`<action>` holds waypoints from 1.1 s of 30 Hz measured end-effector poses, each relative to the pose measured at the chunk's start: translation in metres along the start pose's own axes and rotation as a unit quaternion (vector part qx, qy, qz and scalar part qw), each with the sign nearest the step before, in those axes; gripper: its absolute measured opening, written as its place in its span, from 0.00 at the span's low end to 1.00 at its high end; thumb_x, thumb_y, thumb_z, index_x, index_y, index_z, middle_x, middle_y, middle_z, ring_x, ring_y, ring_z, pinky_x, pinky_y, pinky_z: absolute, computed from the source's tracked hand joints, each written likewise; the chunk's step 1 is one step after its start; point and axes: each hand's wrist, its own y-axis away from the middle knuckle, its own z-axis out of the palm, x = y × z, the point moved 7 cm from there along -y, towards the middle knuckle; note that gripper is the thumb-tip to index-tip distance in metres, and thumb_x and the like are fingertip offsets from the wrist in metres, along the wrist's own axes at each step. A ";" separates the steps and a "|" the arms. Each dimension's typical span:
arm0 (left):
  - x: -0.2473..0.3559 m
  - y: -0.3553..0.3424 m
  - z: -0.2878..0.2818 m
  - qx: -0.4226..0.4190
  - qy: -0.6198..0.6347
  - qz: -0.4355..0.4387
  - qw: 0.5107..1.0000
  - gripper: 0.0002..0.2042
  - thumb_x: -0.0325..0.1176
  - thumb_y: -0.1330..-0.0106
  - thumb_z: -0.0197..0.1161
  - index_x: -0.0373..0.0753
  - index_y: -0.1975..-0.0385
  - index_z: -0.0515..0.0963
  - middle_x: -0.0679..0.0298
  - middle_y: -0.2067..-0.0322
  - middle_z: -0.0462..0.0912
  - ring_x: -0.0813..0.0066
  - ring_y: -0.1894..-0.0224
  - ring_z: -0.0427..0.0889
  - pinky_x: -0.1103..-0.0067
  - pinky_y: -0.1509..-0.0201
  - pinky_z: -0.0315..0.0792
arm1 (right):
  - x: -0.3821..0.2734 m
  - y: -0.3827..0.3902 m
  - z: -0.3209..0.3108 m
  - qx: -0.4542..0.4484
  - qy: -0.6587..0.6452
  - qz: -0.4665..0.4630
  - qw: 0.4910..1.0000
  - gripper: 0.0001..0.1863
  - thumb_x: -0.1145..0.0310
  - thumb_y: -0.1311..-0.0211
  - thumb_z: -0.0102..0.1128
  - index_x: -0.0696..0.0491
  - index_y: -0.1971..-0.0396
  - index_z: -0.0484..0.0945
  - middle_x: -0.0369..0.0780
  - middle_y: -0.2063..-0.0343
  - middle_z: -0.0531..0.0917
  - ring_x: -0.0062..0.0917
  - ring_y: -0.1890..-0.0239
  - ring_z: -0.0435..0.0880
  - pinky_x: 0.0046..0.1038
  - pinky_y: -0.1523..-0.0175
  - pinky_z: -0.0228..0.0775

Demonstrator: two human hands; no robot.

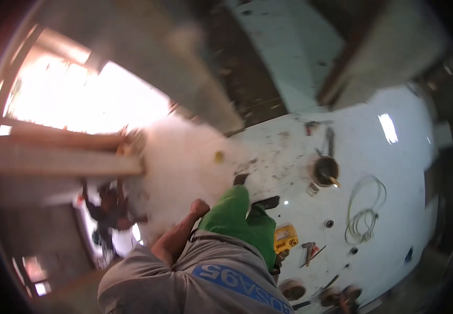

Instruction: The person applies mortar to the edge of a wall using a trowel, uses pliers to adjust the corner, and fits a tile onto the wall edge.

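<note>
My right hand (281,257) is wrapped round a yellow power tool (285,238), which hangs beside my right thigh. Its exact kind is hard to make out, and my body hides part of the hand. On the other side, my left hand (200,209) is curled into a fist in front of my left hip, with nothing visible in it. Below me spreads a pale, stained floor (195,172). Close to the power tool lie several hand tools (309,252), one with a red handle.
A dark bucket (325,170) with a stick in it stands ahead right. Beyond it lies a loose coil of pale cable (362,222). Round containers (292,289) sit at the lower right. Another person (114,206) is at the left, below a thick beam (69,159).
</note>
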 end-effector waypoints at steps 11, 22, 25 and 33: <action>0.002 0.207 0.221 -0.028 0.586 -0.457 0.668 0.18 0.40 0.48 0.67 0.35 0.61 0.87 0.46 0.60 0.89 0.53 0.54 0.89 0.67 0.47 0.79 | -0.143 -0.084 -0.115 -0.020 -0.270 0.170 0.948 0.14 0.68 0.34 0.58 0.58 0.51 0.77 0.47 0.62 0.85 0.34 0.69 0.86 0.32 0.70 0.78; -0.112 0.223 0.260 0.052 0.845 -0.429 0.314 0.17 0.36 0.43 0.70 0.37 0.54 0.84 0.55 0.57 0.88 0.65 0.57 0.88 0.68 0.57 0.80 | -0.312 -0.081 0.061 -0.074 0.384 -0.334 0.858 0.19 0.54 0.34 0.57 0.56 0.74 0.82 0.49 0.74 0.83 0.40 0.70 0.85 0.41 0.63 0.75; -0.158 0.246 0.292 0.178 0.881 -0.409 0.162 0.15 0.35 0.32 0.63 0.40 0.48 0.79 0.62 0.58 0.86 0.70 0.60 0.86 0.70 0.65 0.77 | -0.374 -0.087 0.118 -0.080 0.390 -0.370 0.840 0.21 0.56 0.28 0.47 0.54 0.71 0.82 0.52 0.67 0.83 0.49 0.66 0.84 0.48 0.61 0.73; -0.173 0.261 0.294 0.196 0.888 -0.405 0.095 0.17 0.35 0.25 0.54 0.35 0.42 0.73 0.55 0.47 0.84 0.67 0.47 0.85 0.70 0.50 0.77 | -0.547 -0.086 0.115 -0.110 0.097 -0.071 0.987 0.14 0.61 0.34 0.60 0.57 0.68 0.86 0.36 0.74 0.84 0.21 0.72 0.82 0.28 0.67 0.72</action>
